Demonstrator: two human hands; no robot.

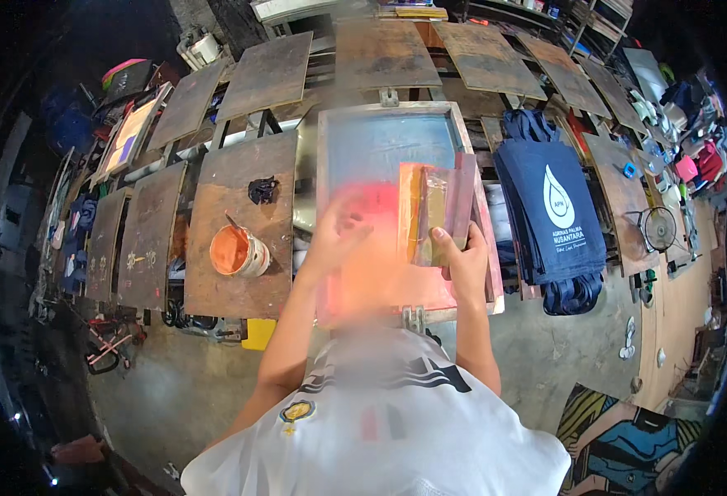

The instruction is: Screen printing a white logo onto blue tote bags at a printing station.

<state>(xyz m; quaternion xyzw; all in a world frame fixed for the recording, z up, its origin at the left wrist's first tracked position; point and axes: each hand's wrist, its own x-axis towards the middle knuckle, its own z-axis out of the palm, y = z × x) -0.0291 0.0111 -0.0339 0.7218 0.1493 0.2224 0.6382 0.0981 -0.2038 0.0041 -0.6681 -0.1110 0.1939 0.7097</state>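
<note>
Over the pink-and-blue screen point(324, 153), the right hand point(465, 255) pinches a squeegee point(436, 202) between thumb and fingers, the left hand point(345, 225) too blurred to tell its grip, apparently between ink strokes, the next calling for an evenly lowered blade.

right hand point(465, 255): gripping flat squeegee-like pieces point(436, 202) above right side of framed screen point(400, 136) | left hand point(343, 227): fingers bent, over screen's left part, contact blurred | left: brown board point(214, 198) bearing tub of orange paste point(252, 255), crumpled black item point(263, 190) farther | right: stacked navy bags point(549, 240)
</note>
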